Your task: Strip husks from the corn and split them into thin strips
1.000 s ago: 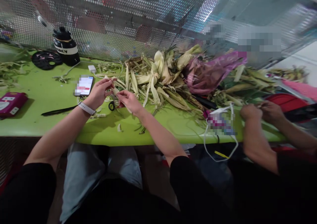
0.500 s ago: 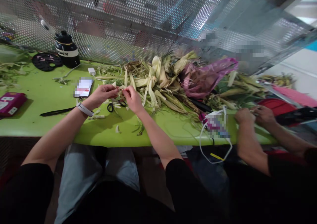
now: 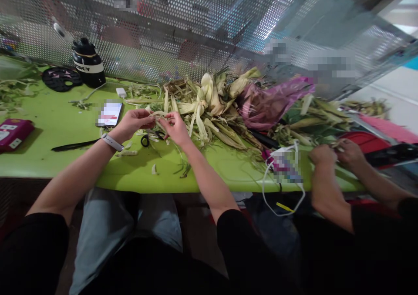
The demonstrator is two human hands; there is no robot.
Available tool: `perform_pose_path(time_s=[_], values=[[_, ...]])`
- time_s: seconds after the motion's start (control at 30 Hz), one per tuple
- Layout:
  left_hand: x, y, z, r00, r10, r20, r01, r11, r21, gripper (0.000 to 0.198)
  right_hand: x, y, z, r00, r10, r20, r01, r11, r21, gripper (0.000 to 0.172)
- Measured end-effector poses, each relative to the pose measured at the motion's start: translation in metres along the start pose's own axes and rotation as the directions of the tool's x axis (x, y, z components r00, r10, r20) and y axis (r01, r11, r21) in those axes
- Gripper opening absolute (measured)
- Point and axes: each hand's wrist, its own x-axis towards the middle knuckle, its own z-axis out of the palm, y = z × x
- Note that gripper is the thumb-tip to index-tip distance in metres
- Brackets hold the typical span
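Observation:
My left hand (image 3: 141,120) is closed in a pinch on a pale strip of corn husk (image 3: 159,113). Opposite it, my right hand (image 3: 175,127) pinches the same strip, which bends between the two sets of fingertips. Both hands hover just above the green table (image 3: 130,173). Beneath them lie black-handled scissors (image 3: 145,140), partly hidden by my hands and scraps. A heap of dry corn husks (image 3: 205,108) spreads right behind my right hand. A phone (image 3: 111,113) with a lit screen lies beyond my left wrist.
A black bottle (image 3: 88,64), a dark fan-like object (image 3: 61,78) and a magenta box (image 3: 15,134) stand at left. A black strap (image 3: 75,145) lies by my left forearm. A pink plastic bag (image 3: 264,108) sits on the husks. Another person's hands (image 3: 336,153) work at right.
My hands have moved slightly apart, my right hand a little to the right with its fingers less bunched. More of the pale husk strip now shows between them.

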Motion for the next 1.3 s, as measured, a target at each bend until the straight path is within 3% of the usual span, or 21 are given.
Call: perform_pose_path(time_s=[0.17, 0.3, 0.43, 0.47, 0.53, 0.6, 0.67, 0.77, 0.87, 1.07, 1.3], values=[[0.003, 0.003, -0.008, 0.98, -0.015, -0.197, 0.001, 0.998, -0.07, 0.035, 0.005, 0.002, -0.005, 0.995, 0.099, -0.011, -0.1, 0.993, -0.058, 0.054], [0.006, 0.001, -0.01, 0.961, 0.02, -0.275, -0.041, 0.997, -0.071, 0.034, 0.001, 0.003, -0.003, 0.998, -0.066, -0.019, 0.06, 0.97, -0.236, 0.063], [0.011, -0.005, -0.01, 0.95, 0.084, -0.301, -0.065, 0.995, 0.073, 0.02, -0.006, -0.002, -0.003, 0.963, -0.237, 0.128, 0.27, 0.833, -0.483, 0.019], [0.011, -0.005, -0.01, 0.952, 0.099, -0.29, -0.062, 0.989, 0.133, 0.018, -0.008, -0.004, -0.004, 0.949, -0.271, 0.163, 0.316, 0.795, -0.518, 0.013], [0.011, -0.005, -0.009, 0.969, 0.112, -0.22, -0.057, 0.969, 0.242, 0.017, -0.009, -0.008, -0.006, 0.914, -0.366, 0.178, 0.4, 0.736, -0.546, 0.018], [0.008, -0.002, -0.007, 0.993, 0.1, -0.068, -0.074, 0.947, 0.312, 0.017, -0.009, -0.01, -0.009, 0.871, -0.478, 0.112, 0.457, 0.704, -0.544, 0.027], [0.004, 0.003, -0.004, 0.989, 0.082, 0.121, -0.118, 0.937, 0.33, 0.018, -0.006, -0.009, -0.01, 0.841, -0.542, 0.002, 0.459, 0.71, -0.534, 0.036], [-0.001, 0.007, -0.001, 0.963, 0.077, 0.26, -0.15, 0.949, 0.277, 0.025, -0.001, -0.003, -0.009, 0.881, -0.458, -0.12, 0.346, 0.795, -0.499, 0.042], [-0.001, 0.004, -0.002, 0.955, 0.058, 0.292, -0.129, 0.965, 0.23, 0.03, 0.001, 0.003, -0.005, 0.932, -0.333, -0.146, 0.231, 0.852, -0.47, 0.044], [-0.002, -0.004, 0.004, 0.987, 0.05, 0.153, -0.065, 0.994, 0.09, 0.027, 0.002, 0.006, -0.003, 0.925, -0.323, -0.199, 0.206, 0.868, -0.452, 0.049], [-0.004, -0.003, 0.012, 0.984, 0.046, 0.174, -0.064, 0.993, 0.096, 0.036, 0.001, 0.005, -0.001, 0.947, -0.267, -0.177, 0.167, 0.883, -0.439, 0.035]])
